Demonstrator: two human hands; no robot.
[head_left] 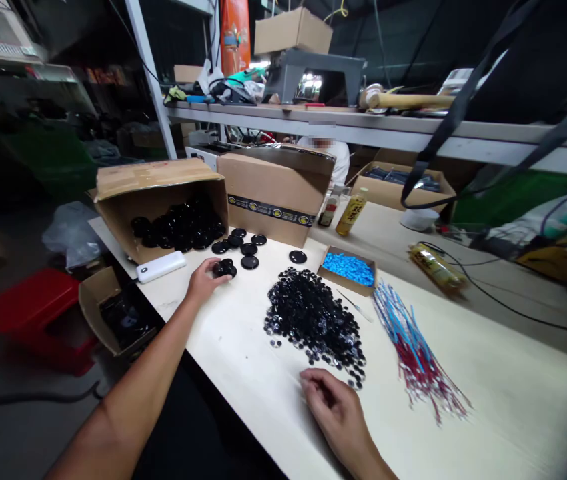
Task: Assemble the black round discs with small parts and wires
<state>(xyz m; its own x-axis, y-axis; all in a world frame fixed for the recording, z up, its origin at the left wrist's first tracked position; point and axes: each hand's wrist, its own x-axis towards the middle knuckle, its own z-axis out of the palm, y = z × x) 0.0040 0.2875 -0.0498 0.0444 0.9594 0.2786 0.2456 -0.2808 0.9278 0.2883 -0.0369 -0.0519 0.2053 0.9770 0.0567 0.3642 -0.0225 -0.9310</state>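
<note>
My left hand (204, 280) closes its fingers on a round black part (225, 268) near the tipped cardboard box. Several more black discs (249, 249) lie just beyond it, and the box holds a heap of black round parts (183, 223). Close to the near edge of the pale table (233, 347), my right hand (332, 403) is curled; whether anything small is between its fingertips is too small to tell. A pile of small black pieces (313, 317) lies above it.
A small box of blue pieces (348, 268) stands behind the pile, with blue and red wires (418, 353) to its right. A white power bank (161, 267) lies left. Bottles (351, 212) stand behind. A red stool (38, 320) is on the floor. A person (338, 160) sits beyond the shelf.
</note>
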